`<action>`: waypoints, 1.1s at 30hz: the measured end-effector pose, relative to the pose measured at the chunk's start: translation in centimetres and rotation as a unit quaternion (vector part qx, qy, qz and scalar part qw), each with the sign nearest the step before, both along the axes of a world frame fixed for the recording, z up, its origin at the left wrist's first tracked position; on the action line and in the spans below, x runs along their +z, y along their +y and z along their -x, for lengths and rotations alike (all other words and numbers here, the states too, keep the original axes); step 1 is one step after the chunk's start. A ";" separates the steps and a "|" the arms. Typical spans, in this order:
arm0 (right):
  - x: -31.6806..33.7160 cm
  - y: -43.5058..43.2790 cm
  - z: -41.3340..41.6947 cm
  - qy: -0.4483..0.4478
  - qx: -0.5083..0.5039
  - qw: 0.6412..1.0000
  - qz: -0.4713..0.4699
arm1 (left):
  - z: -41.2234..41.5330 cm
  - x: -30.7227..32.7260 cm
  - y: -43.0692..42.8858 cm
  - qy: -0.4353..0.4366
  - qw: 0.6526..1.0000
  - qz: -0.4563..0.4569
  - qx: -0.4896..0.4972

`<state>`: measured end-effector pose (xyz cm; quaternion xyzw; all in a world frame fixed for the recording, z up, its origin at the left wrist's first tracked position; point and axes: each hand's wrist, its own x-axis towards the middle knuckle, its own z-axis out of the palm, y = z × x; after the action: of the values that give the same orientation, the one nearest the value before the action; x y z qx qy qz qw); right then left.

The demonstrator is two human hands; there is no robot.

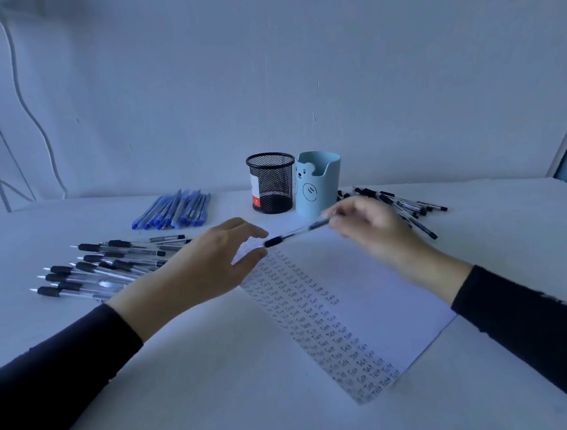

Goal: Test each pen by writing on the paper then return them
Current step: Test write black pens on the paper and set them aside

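One pen (297,231): held slantwise over the paper's (368,296) top edge.
Right grip (376,230): pinching the pen's rear end, blurred.
Left grip (211,265): fingers relaxed, resting on the paper's top corner.

A plain desk corner, like a study or small office: a white surface (220,374) set against a bare white wall (262,62), loose cables (22,100) hanging down it at the left. Stationery shows it: a black mesh pen cup (271,181) beside a pale blue bear-faced holder (322,185), sorted piles of pens (175,209).
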<state>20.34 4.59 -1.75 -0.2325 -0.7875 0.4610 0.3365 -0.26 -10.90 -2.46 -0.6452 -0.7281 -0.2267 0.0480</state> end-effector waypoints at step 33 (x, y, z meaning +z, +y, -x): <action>1.8 -1.8 -1.5 -0.076 0.192 0.924 0.320 | 1.5 0.5 -0.8 -0.042 0.974 0.220 -0.039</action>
<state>21.85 2.83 0.03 -0.2062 -0.6505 0.7256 0.0883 -1.75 -11.66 -1.97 -0.6578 -0.7356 -0.0901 -0.1347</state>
